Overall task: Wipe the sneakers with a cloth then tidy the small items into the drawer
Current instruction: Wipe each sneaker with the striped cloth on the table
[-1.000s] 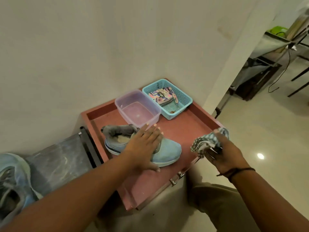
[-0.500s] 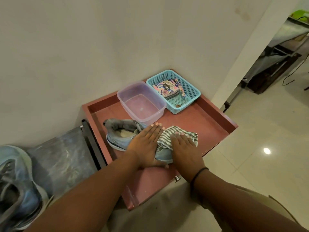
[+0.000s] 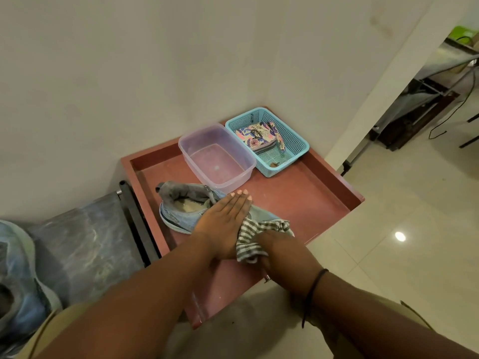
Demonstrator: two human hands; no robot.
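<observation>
The reddish-brown raised-rim tray top [image 3: 324, 198] sits in the corner against the pale wall [image 3: 129, 73], its right and near edges open to the glossy tiled floor [image 3: 401, 255]; the right half of its surface is bare. To its left lies a dark marbled surface [image 3: 83, 244], with a second blue sneaker [image 3: 18, 275] at the far left edge of view. At the back of the tray stand a clear lilac plastic tub [image 3: 216, 158] and, just beside it, a teal mesh basket [image 3: 269, 141] holding a floral pouch [image 3: 256, 136]. The light-blue knit sneaker [image 3: 181, 216] lies just in front of the tub, toe pointing right. The left hand [image 3: 225, 224] rests flat across its middle, fingers straight and pressed together. The right hand [image 3: 282, 252] presses the grey-and-white striped cloth [image 3: 256, 237] onto the toe; its fingers are hidden beneath the cloth, so I cannot tell how they lie.
</observation>
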